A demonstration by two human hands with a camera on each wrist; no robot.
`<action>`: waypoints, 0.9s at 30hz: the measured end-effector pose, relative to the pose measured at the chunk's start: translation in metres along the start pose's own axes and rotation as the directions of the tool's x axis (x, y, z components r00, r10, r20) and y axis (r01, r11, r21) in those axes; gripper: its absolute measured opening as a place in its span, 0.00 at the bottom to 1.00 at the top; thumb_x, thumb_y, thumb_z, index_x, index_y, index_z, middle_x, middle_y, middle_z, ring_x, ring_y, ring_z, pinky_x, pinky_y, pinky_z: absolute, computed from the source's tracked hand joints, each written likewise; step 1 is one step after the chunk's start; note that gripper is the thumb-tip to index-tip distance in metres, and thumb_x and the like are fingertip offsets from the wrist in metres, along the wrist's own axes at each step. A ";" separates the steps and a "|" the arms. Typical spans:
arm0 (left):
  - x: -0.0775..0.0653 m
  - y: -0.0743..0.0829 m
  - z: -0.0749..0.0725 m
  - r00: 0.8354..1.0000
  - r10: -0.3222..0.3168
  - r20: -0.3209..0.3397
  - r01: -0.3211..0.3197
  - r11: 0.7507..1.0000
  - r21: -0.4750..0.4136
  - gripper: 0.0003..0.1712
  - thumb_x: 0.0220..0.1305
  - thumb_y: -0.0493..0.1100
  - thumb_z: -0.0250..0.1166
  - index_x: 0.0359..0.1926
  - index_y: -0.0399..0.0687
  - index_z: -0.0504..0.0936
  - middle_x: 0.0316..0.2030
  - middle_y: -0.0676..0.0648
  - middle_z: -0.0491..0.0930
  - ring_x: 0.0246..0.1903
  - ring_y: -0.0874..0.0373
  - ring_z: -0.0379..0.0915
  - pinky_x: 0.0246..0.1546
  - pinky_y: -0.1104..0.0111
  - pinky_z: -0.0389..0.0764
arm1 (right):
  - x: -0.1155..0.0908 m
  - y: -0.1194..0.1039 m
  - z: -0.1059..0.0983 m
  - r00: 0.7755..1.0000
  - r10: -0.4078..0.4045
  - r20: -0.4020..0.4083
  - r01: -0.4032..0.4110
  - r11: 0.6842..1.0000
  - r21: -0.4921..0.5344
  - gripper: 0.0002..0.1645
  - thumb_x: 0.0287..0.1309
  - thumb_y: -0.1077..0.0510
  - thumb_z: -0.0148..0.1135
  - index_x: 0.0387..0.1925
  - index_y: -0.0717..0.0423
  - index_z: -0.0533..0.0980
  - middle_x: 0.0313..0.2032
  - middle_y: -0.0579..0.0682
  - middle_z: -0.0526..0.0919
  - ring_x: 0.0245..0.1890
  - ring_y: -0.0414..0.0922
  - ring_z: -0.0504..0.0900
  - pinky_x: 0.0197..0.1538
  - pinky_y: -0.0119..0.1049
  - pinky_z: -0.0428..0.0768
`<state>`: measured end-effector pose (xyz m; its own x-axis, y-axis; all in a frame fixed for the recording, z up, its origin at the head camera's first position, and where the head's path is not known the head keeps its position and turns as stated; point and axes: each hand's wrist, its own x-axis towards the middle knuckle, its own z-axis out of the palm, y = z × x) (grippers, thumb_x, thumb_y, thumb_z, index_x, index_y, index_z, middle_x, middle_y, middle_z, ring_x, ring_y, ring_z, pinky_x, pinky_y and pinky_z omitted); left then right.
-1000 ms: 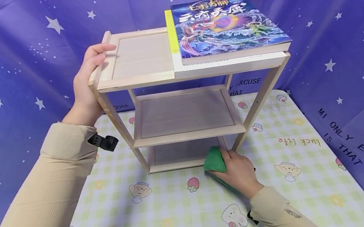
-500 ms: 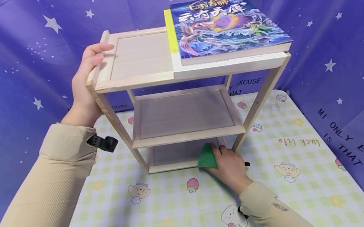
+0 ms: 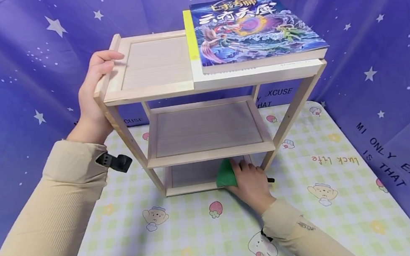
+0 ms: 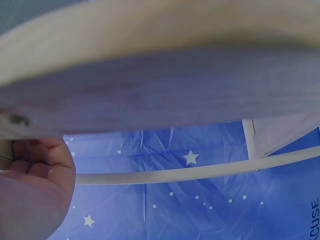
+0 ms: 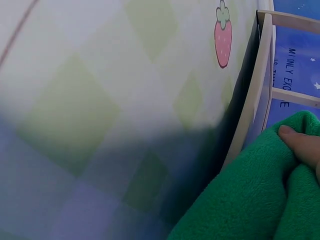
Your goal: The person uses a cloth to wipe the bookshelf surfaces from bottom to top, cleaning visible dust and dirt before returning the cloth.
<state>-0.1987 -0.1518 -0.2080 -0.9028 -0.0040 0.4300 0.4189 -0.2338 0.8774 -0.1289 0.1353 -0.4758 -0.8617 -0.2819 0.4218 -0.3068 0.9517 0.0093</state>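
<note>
A three-tier wooden shelf (image 3: 155,90) stands on the table in the head view. My left hand (image 3: 91,92) grips the raised left end of its top tier, thumb and fingers over the edge. In the left wrist view, the curled fingers of that hand (image 4: 42,175) show under the wood. Down at the front of the bottom tier (image 3: 189,189), my right hand (image 3: 251,184) holds a green cloth (image 3: 226,174) against the front rail. The right wrist view shows the thumb pressing the fluffy green cloth (image 5: 260,195), which is bunched in folds.
On the right half of the top tier lies an illustrated book (image 3: 255,33) over a white and yellow book (image 3: 192,40). The middle tier (image 3: 208,127) overhangs the right hand. A checked tablecloth (image 3: 202,238) covers the table, with a blue star-patterned curtain (image 3: 20,43) behind.
My right hand has slid the green cloth leftward along the bottom tier's front. The left hand keeps its grip, and the shelf's upper left end has shifted slightly left in view.
</note>
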 end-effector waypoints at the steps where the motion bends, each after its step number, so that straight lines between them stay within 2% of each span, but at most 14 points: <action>1: 0.000 0.000 0.000 1.000 -0.001 0.000 0.001 1.000 0.000 0.13 0.66 0.41 0.44 0.38 0.56 0.76 0.56 0.46 0.66 0.58 0.53 0.58 0.57 0.68 0.57 | 0.001 0.000 0.001 1.000 0.000 -0.006 0.000 1.000 -0.006 0.47 0.40 0.34 0.77 0.57 0.57 0.77 0.36 0.58 0.82 0.30 0.54 0.82 0.28 0.46 0.77; 10: 0.001 0.002 -0.001 1.000 0.008 -0.012 -0.007 1.000 0.004 0.13 0.66 0.40 0.45 0.37 0.55 0.77 0.55 0.47 0.67 0.59 0.53 0.57 0.58 0.68 0.56 | 0.013 -0.002 0.007 0.998 0.010 -0.065 -0.010 1.000 0.005 0.46 0.38 0.31 0.77 0.49 0.60 0.77 0.36 0.59 0.83 0.27 0.55 0.82 0.24 0.48 0.79; 20: 0.000 0.001 -0.002 1.000 -0.007 -0.005 0.007 1.000 0.002 0.13 0.66 0.41 0.45 0.38 0.56 0.76 0.56 0.47 0.66 0.57 0.53 0.58 0.56 0.67 0.57 | 0.019 -0.001 0.028 0.987 0.002 -0.160 -0.011 0.998 -0.055 0.46 0.37 0.30 0.76 0.47 0.61 0.77 0.33 0.59 0.83 0.25 0.55 0.83 0.24 0.46 0.78; 23: 0.001 0.000 -0.002 1.000 -0.004 -0.001 0.004 1.000 0.001 0.13 0.66 0.41 0.45 0.39 0.56 0.76 0.55 0.47 0.67 0.57 0.54 0.58 0.56 0.68 0.57 | 0.016 0.000 0.032 0.990 0.005 -0.140 -0.010 0.999 -0.038 0.46 0.40 0.30 0.75 0.50 0.61 0.76 0.36 0.61 0.81 0.28 0.57 0.82 0.25 0.48 0.79; 27: 0.001 -0.001 -0.001 1.000 0.001 -0.001 -0.001 1.000 0.005 0.13 0.65 0.41 0.45 0.39 0.56 0.76 0.54 0.47 0.67 0.57 0.54 0.58 0.56 0.68 0.57 | 0.010 -0.001 0.033 0.998 -0.015 -0.053 0.016 0.999 0.029 0.44 0.47 0.33 0.72 0.58 0.57 0.74 0.46 0.65 0.78 0.43 0.62 0.81 0.41 0.54 0.81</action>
<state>-0.2002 -0.1527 -0.2085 -0.9025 -0.0055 0.4307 0.4204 -0.2290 0.8780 -0.1507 0.1273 -0.5017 -0.8343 -0.2890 0.4695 -0.3322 0.9432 -0.0098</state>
